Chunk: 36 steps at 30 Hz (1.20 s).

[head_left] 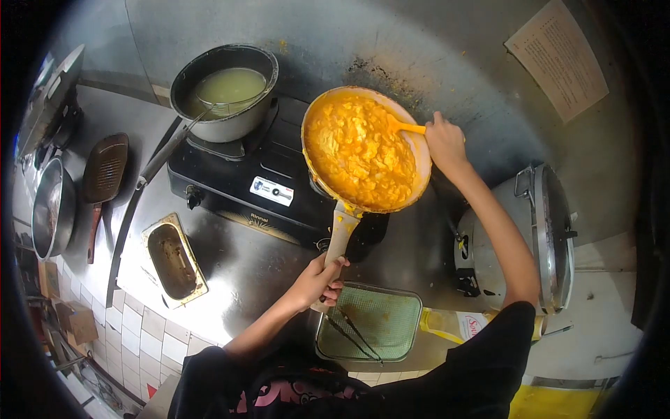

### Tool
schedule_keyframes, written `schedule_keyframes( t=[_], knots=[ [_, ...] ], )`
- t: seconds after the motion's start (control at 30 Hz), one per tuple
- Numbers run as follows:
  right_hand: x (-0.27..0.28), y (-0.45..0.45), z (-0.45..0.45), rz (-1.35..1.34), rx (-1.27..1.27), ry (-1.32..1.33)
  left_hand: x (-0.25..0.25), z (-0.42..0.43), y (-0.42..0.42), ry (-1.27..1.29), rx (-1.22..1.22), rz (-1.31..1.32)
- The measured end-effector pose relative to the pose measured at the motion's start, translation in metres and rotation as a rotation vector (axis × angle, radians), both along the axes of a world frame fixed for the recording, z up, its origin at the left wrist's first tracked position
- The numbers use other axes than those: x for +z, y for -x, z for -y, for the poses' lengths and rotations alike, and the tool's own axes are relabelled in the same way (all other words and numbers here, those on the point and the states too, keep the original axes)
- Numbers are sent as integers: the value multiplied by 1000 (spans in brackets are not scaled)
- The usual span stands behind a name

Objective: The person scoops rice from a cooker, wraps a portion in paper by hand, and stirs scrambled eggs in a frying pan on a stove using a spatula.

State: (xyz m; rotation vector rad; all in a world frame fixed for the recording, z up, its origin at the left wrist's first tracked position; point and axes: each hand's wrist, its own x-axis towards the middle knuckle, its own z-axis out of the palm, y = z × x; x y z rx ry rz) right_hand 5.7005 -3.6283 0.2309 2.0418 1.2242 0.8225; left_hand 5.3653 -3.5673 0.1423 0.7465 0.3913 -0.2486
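Observation:
My left hand [319, 283] is wrapped round the pale handle of a frying pan [423, 155], which is raised and tilted over the right burner side of the stove. Soft, wet scrambled eggs [356, 150] fill most of the pan. In my right hand [447, 143] is an orange spatula [408, 128], its head in the eggs near the pan's right side. Egg smears show on the pan's rim and where the handle joins it.
A black two-burner gas stove [230, 183] bears a pot [234, 127] of pale green liquid with a strainer [167, 150] across it. Below are a metal tin [199, 276] and a green-lined tray [401, 328] with tongs [356, 332]. A large lidded cooker [499, 237] stands right; a grill pan [106, 167] lies left.

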Motion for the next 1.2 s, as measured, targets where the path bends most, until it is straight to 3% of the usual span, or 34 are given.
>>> schedule_keyframes(
  t=[0.07,0.17,0.2,0.33,0.4,0.47,0.5,0.6,0.7,0.8,0.9,1.0,1.2],
  knots=[
    [-1,-9,-4,-215,40,-56,2,0,1,-12,1,6],
    [-6,6,-3,-314,239,-193,2,-2,1,-37,5,-26],
    [-6,14,-2,-319,246,-194,-6,-4,2,59,-35,12],
    [20,55,14,-370,-9,-177,-13,-20,2,396,-155,152],
    [35,69,30,-442,-19,-220,-55,-16,1,352,-125,173],
    [46,81,49,-491,-15,-285,-99,-7,-4,-123,5,-81],
    [51,87,56,-498,-6,-277,-106,-4,-7,14,60,-94],
    [61,102,76,-562,-15,-353,-110,4,-16,113,210,-176],
    [69,116,90,-602,-25,-402,-139,14,-16,177,210,-168],
    [73,129,97,-606,-114,-399,-135,23,-12,208,173,-191],
    [60,134,104,-504,-85,-464,-179,36,-23,953,211,137],
    [42,136,115,-362,-40,-439,-200,45,-28,1182,211,296],
    [-3,138,148,-417,-121,-403,-175,53,-28,1051,303,429]
  ],
)
